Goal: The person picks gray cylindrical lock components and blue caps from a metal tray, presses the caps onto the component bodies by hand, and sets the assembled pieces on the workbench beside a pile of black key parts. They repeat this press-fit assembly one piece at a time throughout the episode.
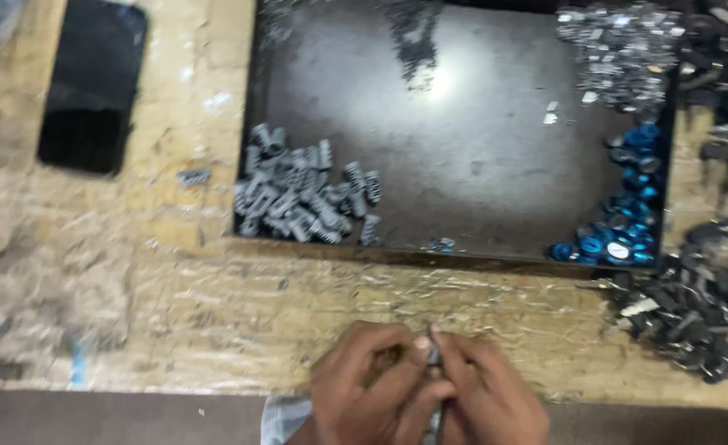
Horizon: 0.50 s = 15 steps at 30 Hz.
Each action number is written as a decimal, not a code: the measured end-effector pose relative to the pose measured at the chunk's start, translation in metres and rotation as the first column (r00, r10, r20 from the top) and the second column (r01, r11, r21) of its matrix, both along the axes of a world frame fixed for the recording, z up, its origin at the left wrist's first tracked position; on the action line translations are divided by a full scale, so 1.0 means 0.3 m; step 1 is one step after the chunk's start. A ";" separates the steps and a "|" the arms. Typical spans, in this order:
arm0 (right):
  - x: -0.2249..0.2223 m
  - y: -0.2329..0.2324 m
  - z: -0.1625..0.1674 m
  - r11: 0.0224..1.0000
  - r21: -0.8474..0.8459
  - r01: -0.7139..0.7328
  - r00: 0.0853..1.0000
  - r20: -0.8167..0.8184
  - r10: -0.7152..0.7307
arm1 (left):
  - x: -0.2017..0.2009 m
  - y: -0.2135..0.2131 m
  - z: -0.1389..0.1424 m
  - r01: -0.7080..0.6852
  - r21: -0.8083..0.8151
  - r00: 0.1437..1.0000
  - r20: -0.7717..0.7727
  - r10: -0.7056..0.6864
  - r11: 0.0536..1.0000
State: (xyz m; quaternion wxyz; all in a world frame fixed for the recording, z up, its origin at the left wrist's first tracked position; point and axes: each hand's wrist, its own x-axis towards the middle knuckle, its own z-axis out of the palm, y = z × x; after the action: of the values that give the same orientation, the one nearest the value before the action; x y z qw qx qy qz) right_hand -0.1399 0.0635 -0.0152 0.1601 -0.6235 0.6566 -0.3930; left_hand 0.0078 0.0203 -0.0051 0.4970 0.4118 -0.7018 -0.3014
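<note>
My left hand (372, 387) and my right hand (483, 395) are pressed together at the bottom edge of the view, over the front of a worn wooden bench (133, 288). Both pinch a small dark metal part (434, 358) between their fingertips; most of it is hidden by the fingers. Beyond the hands lies a dark metal tray (479, 165). A heap of small grey springs (298, 194) fills its near left corner. Blue round caps (623, 222) line its right side, and shiny silver pieces (619, 41) are piled at its far right corner.
A black phone (92, 82) lies at the far left of the bench. One stray spring (193, 175) sits just left of the tray. Piles of black parts (697, 309) cover the bench to the right of the tray.
</note>
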 end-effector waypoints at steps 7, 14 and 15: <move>-0.063 0.010 -0.038 0.941 -0.047 -0.334 0.940 -0.090 0.329 | 0.029 -0.016 -0.159 0.409 0.633 0.796 -0.600 0.083 0.657; -0.485 -0.266 0.077 0.987 0.050 0.154 0.847 -0.521 -0.106 | -0.001 0.035 -0.253 0.146 0.651 0.867 -0.446 0.221 0.745; -0.520 -0.291 0.089 0.983 0.077 0.167 0.840 -0.533 -0.101 | -0.007 0.032 -0.250 0.113 0.635 0.872 -0.432 0.230 0.764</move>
State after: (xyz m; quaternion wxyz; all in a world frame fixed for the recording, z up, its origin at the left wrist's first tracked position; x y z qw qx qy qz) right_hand -0.2960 -0.0239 0.0116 -0.0167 -0.6490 0.7397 -0.1770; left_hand 0.0058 0.0300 -0.0800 0.4949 0.4895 -0.3944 -0.5999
